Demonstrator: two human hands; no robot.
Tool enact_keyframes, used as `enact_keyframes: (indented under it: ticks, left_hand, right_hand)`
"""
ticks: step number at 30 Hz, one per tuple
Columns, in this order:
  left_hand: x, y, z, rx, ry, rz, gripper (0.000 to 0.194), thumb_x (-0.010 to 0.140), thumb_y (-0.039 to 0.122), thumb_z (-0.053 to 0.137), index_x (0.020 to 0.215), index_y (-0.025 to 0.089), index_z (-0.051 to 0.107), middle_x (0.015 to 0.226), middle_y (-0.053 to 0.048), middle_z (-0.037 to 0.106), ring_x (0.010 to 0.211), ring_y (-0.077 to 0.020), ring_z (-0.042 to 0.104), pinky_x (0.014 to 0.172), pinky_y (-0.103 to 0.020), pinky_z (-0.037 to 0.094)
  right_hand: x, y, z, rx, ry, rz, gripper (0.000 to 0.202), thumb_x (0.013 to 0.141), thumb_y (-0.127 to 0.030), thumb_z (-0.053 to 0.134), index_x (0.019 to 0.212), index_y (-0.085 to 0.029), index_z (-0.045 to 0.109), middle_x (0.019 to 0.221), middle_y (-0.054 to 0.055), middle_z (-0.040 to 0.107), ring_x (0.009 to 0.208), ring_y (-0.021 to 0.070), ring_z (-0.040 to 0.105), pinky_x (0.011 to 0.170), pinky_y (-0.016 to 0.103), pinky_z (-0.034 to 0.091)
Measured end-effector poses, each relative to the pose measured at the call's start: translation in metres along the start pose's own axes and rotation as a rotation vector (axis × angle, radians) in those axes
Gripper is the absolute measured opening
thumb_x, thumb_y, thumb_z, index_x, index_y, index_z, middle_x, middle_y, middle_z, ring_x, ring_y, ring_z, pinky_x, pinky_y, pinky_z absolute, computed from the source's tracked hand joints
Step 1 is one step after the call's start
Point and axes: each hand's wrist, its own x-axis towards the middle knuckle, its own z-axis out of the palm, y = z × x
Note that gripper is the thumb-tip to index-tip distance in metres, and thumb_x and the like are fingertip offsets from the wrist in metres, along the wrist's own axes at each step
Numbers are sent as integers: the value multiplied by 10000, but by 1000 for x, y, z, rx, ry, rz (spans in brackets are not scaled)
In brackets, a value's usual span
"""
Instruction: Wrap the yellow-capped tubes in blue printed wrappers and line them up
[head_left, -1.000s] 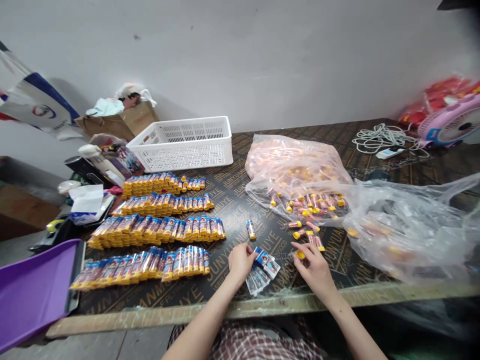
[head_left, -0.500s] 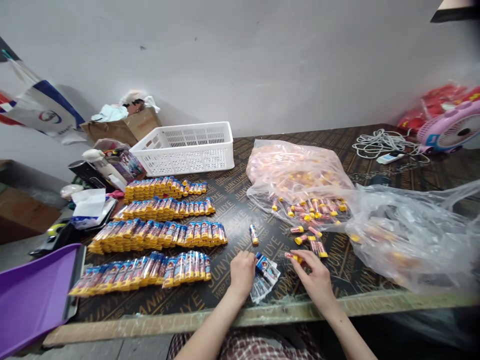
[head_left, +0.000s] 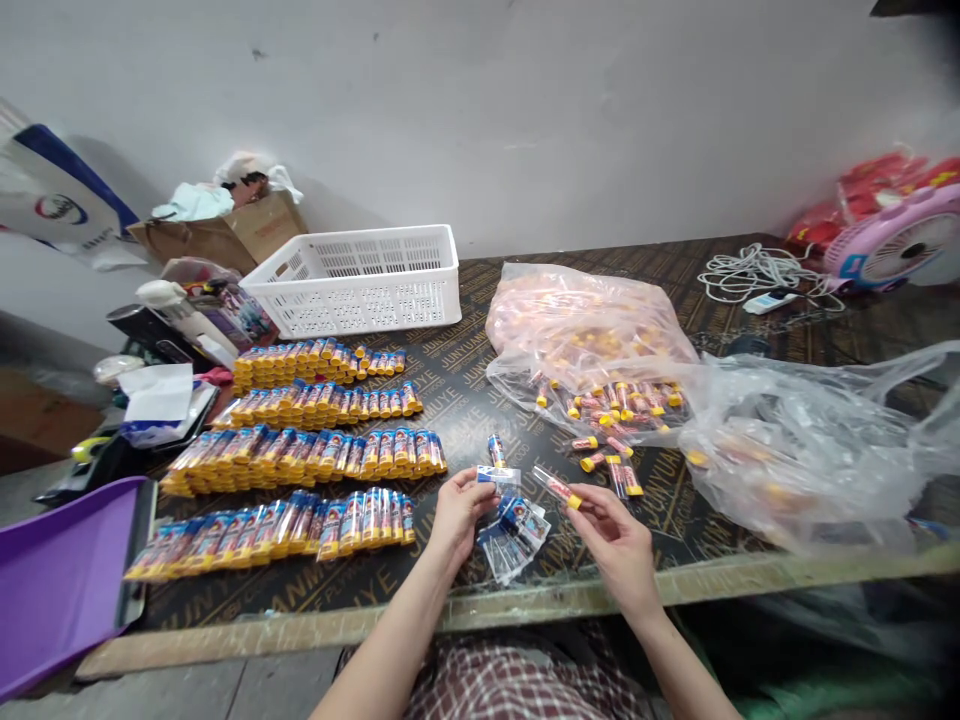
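Note:
My left hand [head_left: 459,510] pinches a clear plastic sleeve [head_left: 498,478] with a blue printed end, lifted over the table. In my right hand [head_left: 613,530] a clear tube [head_left: 556,487] with a yellow cap and reddish contents is held by its capped end, tilted toward the sleeve. The two are apart. Beneath and between the hands lies a fanned pile of flat clear sleeves [head_left: 510,552]. One blue-topped, sleeved tube [head_left: 496,450] stands just behind the left hand. Several loose yellow-capped tubes [head_left: 622,474] lie beyond the right hand.
Rows of blue-and-yellow sleeved tubes [head_left: 300,455] fill the left side, with a white basket [head_left: 360,300] behind. A pink-filled plastic bag [head_left: 585,310] spills tubes at centre right. Another clear bag [head_left: 817,450], a cable [head_left: 750,275], a pink fan [head_left: 892,240] and a purple dustpan [head_left: 67,580] flank the table.
My left hand has risen from the pile, lifting a sleeve. My right hand has raised a tube and turned it toward the sleeve. The view has shifted slightly.

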Motion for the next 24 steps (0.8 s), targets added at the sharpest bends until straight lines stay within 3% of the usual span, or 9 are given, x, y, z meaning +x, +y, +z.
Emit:
enact_keyframes:
  ticks: [3,11,17,21,24]
  left_hand:
    - [-2,0,1,-59,8,-42,319,486,248,827,688,104,627,613,-10,658,514,-79,584,550,-199,498]
    - [-2,0,0,-73,96,-33,331,487,328,846,639,101,657,563,-12,644,502,-85,578,501,-186,468]
    - [-5,-1,2,-88,113,-31,343,486,336,841,648,108,643,570,-3,637,519,-81,577,518,-185,463]
    - [-9,-3,5,-91,57,30,371,494,376,828,659,117,618,623,2,644,561,-89,588,580,-212,490]
    - [-14,-3,7,-105,-5,48,374,520,353,822,702,135,579,657,7,644,600,-102,609,620,-233,504]
  right_hand:
    - [-5,0,4,-19,-29,-36,216,815,-289,619,1013,-209,648,1045,79,613,909,191,619,780,314,551]
    - [-12,-5,9,-92,-38,-135,205,842,-232,581,1037,-223,645,1053,87,607,957,207,599,787,338,547]
    - [-15,-9,13,-260,-70,-318,295,830,-154,569,1091,-272,640,1046,73,620,974,218,599,858,390,517]
    - [-18,-9,16,-269,-188,-383,351,831,-120,546,1128,-286,632,1061,70,618,979,212,603,859,372,518]
    - [-18,-9,15,-259,-247,-352,361,857,-124,508,1162,-284,615,1097,68,603,1015,204,591,889,360,502]
